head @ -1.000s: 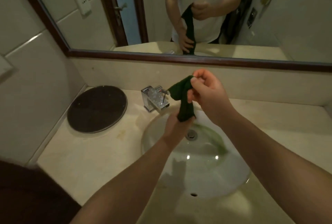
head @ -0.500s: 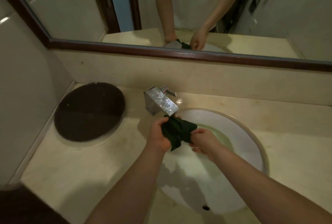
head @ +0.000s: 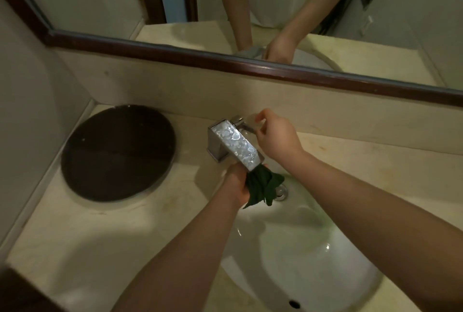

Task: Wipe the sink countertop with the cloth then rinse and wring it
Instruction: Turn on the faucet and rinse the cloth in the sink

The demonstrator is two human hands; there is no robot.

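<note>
A bunched dark green cloth (head: pixel 261 186) hangs under the tip of the square chrome faucet (head: pixel 235 144), over the white sink basin (head: pixel 313 261). My left hand (head: pixel 236 184) is shut on the cloth from its left side. My right hand (head: pixel 274 134) is behind the faucet with its fingers pinched on the thin faucet lever (head: pixel 246 126). No stream of water shows at the spout. The beige countertop (head: pixel 125 231) surrounds the basin.
A round dark lid or plate (head: pixel 117 152) lies on the counter at the left. The drain (head: pixel 281 191) sits just right of the cloth. A wood-framed mirror (head: pixel 250 63) runs along the back wall above a low backsplash. A tiled wall closes the left side.
Both hands came down with the cloth from chest height to the basin. My right hand let go of the cloth and moved up to the faucet lever; my left hand holds the cloth under the spout.
</note>
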